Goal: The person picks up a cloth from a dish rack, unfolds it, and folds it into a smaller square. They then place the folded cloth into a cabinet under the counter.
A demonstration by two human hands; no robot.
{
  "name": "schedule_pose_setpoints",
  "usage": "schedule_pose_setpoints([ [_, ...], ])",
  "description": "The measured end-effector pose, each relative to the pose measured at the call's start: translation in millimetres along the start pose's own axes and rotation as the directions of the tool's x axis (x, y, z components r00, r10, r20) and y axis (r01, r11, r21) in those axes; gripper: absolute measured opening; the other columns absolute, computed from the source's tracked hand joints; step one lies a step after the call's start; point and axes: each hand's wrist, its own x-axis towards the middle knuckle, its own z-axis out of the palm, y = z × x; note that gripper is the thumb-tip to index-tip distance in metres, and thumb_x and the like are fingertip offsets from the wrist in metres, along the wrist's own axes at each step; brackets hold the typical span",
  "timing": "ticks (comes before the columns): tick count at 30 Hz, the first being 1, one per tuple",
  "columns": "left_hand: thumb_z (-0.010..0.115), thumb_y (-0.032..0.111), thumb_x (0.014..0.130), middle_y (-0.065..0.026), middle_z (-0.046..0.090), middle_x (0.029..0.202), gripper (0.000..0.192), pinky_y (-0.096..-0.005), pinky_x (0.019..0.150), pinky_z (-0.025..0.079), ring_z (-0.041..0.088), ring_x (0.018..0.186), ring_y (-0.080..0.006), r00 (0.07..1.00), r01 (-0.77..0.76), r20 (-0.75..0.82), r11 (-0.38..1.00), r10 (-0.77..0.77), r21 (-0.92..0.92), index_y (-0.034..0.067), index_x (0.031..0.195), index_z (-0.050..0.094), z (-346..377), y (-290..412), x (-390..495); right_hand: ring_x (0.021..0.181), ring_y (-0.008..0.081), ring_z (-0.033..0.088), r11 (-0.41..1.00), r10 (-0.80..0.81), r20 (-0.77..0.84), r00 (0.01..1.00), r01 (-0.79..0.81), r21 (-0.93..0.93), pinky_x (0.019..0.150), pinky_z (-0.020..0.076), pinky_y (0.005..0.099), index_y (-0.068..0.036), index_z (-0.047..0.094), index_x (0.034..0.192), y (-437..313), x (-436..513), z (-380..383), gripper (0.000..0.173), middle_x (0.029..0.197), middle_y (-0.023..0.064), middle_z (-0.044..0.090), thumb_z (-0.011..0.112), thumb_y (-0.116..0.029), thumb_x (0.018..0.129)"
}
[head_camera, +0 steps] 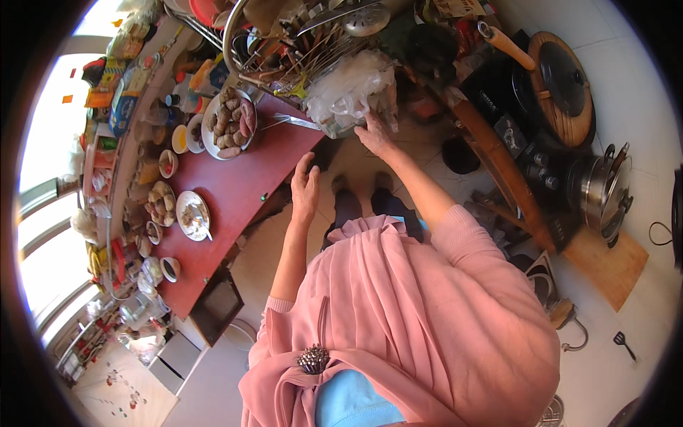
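My right hand (376, 137) is at the near edge of a crumpled clear plastic bag (349, 88); its fingers are apart and the fingertips touch or overlap the plastic. Nothing is in my left hand (305, 187), raised beside the edge of the red tabletop (251, 176) with fingers apart. On that tabletop, just left of the bag, lies a shiny metal utensil (300, 121), partly covered by it. Farther left stands a white bowl (212, 151) of brown, rough-skinned tubers (227, 115), with a pinkish sweet potato (247, 117) among them.
A patterned plate (187, 200) with a spoon, several small bowls and packets line the window side. Above the bag is a wire rack (229, 37) crowded with utensils. At right, a wok lid (565, 80) and a steel pot (603, 187) stand on a black stove (525, 144).
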Motion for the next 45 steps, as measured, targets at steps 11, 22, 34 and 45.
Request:
schedule_pose_setpoints([
  [11, 0.054, 0.008, 0.093, -0.0092, 0.058, 0.128, 0.04, -0.029, 0.098, 0.042, 0.054, 0.115, -0.0173, 0.999, -0.02, 0.026, 0.999, 0.02, -0.031, 0.0, 0.133, 0.051, 0.0, 4.0, 4.6, 0.111, 0.0449, 0.054, 0.999, -0.027, 0.099, 0.995, 0.023, 0.046, 0.091, 0.0445, 0.0476, -0.002, 0.054, 0.122, 9.5, 42.0, -1.4, 0.044, 0.117, 0.0281, 0.059, 0.056, -0.009, 0.078],
  [22, 0.049, 0.03, 0.099, -0.0101, 0.046, 0.142, 0.048, -0.0387, 0.111, 0.032, 0.04, 0.134, -0.0247, 0.998, 0.055, 0.023, 0.733, -0.054, -0.678, 0.005, 0.14, 0.044, -12.4, 74.5, 3.1, 0.09, 0.0274, 0.068, 0.989, 0.147, 0.087, 0.985, -0.149, 0.009, 0.08, 0.0508, 0.0354, 0.003, 0.063, 0.113, -50.8, -8.0, -58.4, 0.032, 0.097, 0.0195, 0.069, 0.061, -0.016, 0.087],
  [34, 0.031, 0.049, 0.102, -0.0156, 0.028, 0.154, 0.062, -0.0445, 0.112, 0.035, 0.032, 0.141, -0.031, 0.944, 0.239, 0.165, -0.246, 0.286, -0.939, 0.006, 0.147, 0.032, -74.3, 171.1, 35.8, 0.118, 0.0189, 0.055, 0.609, -0.14, 0.249, 0.958, -0.115, 0.785, 0.102, 0.0413, 0.0329, -0.003, 0.05, 0.134, -234.6, -26.4, -53.4, 0.049, 0.132, 0.0122, 0.056, 0.057, -0.034, 0.097],
  [45, 0.055, 0.027, 0.093, -0.019, 0.04, 0.145, 0.059, -0.0436, 0.111, 0.033, 0.042, 0.131, -0.0365, 0.541, -0.824, 0.266, 0.566, 0.798, -0.023, 0.006, 0.144, 0.036, -76.7, 163.1, 48.5, 0.062, 0.0186, 0.056, 0.11, 0.064, 0.236, 0.97, -0.242, 0.964, 0.061, 0.0477, 0.0325, -0.011, 0.053, 0.073, -294.2, -9.0, 5.8, 0.054, 0.065, 0.0047, 0.055, 0.049, -0.061, 0.094],
])
